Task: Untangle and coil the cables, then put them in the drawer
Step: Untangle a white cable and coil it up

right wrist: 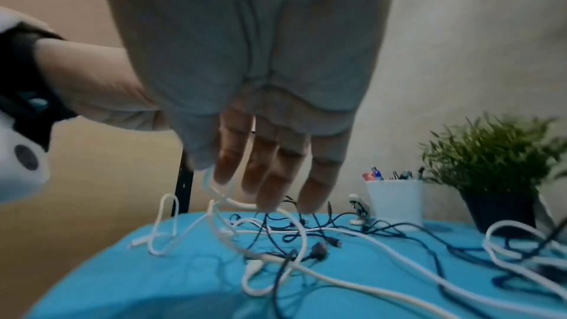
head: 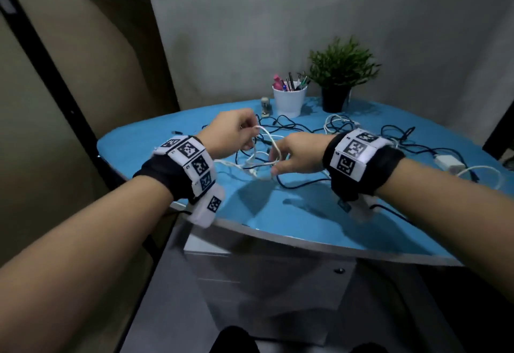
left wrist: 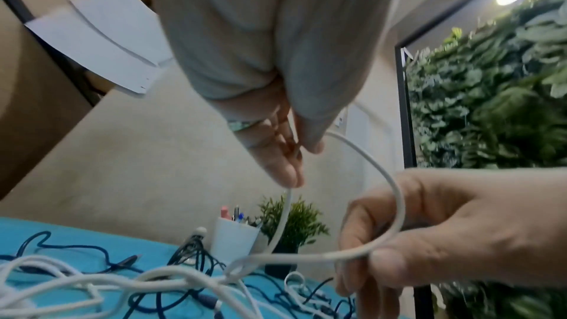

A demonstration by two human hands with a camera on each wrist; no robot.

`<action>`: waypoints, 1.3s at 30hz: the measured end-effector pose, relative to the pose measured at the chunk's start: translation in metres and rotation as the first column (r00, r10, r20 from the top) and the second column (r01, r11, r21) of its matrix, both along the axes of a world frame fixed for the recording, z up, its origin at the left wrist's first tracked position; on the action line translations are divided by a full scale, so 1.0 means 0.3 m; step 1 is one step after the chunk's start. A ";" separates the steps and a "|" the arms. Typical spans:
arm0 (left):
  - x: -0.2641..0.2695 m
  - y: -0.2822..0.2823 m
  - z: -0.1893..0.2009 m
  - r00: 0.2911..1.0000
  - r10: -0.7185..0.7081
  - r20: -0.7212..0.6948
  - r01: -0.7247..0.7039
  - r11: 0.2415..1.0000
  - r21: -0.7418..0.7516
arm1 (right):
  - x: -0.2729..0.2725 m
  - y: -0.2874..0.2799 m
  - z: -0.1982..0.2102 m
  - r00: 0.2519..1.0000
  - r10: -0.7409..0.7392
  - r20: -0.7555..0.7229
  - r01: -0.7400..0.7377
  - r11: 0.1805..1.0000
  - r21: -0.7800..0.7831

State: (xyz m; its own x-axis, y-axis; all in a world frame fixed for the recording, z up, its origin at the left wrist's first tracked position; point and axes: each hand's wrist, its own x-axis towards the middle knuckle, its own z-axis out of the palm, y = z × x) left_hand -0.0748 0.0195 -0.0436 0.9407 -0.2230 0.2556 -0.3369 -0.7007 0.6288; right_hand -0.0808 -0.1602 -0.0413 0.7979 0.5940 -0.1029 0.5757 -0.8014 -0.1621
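A tangle of white and dark cables (head: pixel 294 183) lies on the blue table (head: pixel 292 222). My left hand (head: pixel 247 132) is raised over the tangle and pinches a white cable (head: pixel 268 141) between thumb and fingers. That cable arcs in a loop (left wrist: pixel 395 193) down to my right hand (head: pixel 278 162), which pinches it lower, close to the table. In the right wrist view the thumb and index finger meet on the white strand (right wrist: pixel 211 186) while the other fingers (right wrist: pixel 270 186) hang straight. A grey drawer unit (head: pixel 264 277) stands shut under the table.
At the table's back stand a white pen cup (head: pixel 289 100), a potted plant (head: pixel 338 74) and a small grey object (head: pixel 265 106). A white charger block (head: pixel 449 164) with its cable and another white cable bundle (head: pixel 338 124) lie to the right.
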 end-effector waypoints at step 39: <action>0.135 0.337 0.208 0.952 0.278 0.128 -0.306 0.876 0.374 | 0.244 -0.027 0.157 0.954 -0.298 0.037 0.181 0.670 0.720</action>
